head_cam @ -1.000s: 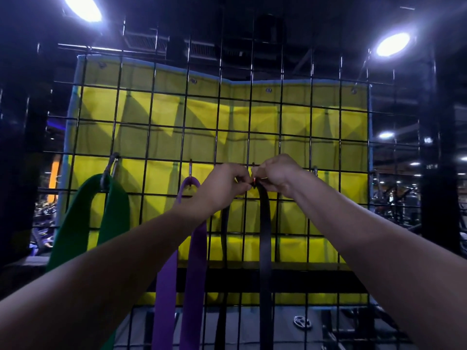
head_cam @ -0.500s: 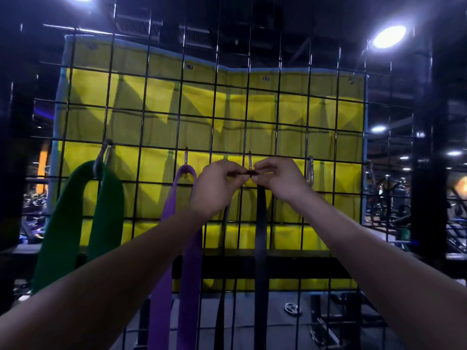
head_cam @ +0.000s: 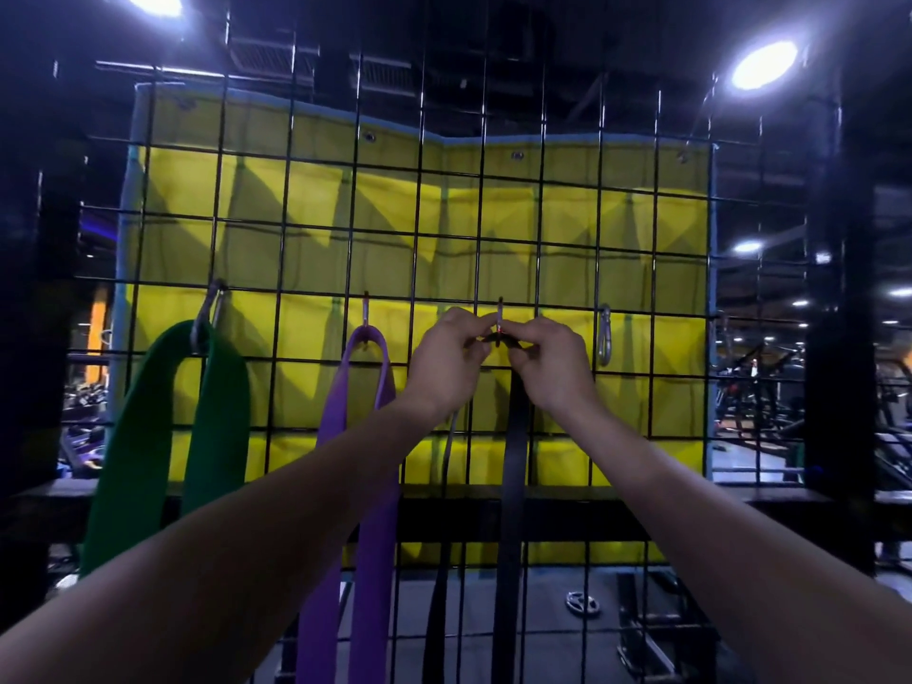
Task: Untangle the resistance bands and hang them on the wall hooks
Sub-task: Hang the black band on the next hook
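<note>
Both hands, left hand point(head_cam: 446, 360) & right hand point(head_cam: 550, 362), pinched the black band point(head_cam: 511, 466) top at the middle hook point(head_cam: 500, 318); looked soft, stretchy, best held near the fold.

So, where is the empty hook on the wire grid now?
In the head view, the empty carabiner hook hangs on the wire grid right of centre, just right of the right hand, which pinches the black band.
</note>
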The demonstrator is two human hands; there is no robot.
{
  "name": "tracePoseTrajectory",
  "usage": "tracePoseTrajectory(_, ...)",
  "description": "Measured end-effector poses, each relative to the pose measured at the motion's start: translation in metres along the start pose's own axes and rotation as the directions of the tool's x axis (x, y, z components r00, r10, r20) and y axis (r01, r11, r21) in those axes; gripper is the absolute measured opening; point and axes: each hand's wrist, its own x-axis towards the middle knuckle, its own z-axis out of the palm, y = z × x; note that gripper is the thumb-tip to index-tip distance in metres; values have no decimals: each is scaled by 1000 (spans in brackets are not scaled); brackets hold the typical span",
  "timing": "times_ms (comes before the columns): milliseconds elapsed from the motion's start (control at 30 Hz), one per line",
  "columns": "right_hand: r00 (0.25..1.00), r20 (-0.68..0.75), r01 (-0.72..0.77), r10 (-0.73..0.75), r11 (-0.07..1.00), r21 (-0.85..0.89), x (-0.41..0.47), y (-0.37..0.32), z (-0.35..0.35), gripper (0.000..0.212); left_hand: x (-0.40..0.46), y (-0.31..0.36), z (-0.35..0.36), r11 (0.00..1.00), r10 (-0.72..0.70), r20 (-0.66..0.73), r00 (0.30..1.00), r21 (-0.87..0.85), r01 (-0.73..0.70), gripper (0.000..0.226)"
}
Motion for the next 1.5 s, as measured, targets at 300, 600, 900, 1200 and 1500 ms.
tracePoseTrajectory(300, 999, -2, 33, -33, 993, -115, -4, 0, -6, 41, -6, 5, 6, 999, -32, 38, 999, -27, 33, 47)
tracePoseTrajectory(600, 994, 95, 56, -49, 996, -73, -30, 9, -5, 64, -32, -2, 5, 984, -73, 105, 992, -153, 89, 58)
tracePoseTrajectory(900, 980, 159, -128, 121, 991, 34, -78, 16, 3, 63, -82, -17, 12, 981, -141, 90, 986, -123, 152, 72)
tracePoseTrajectory(1200, 999, 44, 4, 5, 980, -198, -97, 19, -9, 58, -107, -5, 6, 963, -262, 76, 962, -41, 266, 70)
tracePoseTrajectory(1500, 985, 159, -23, 60, 974, -224, -122, 17, 4, 71, -135, -2, 16, 957, -291, 51, 955, 16, 291, 73)
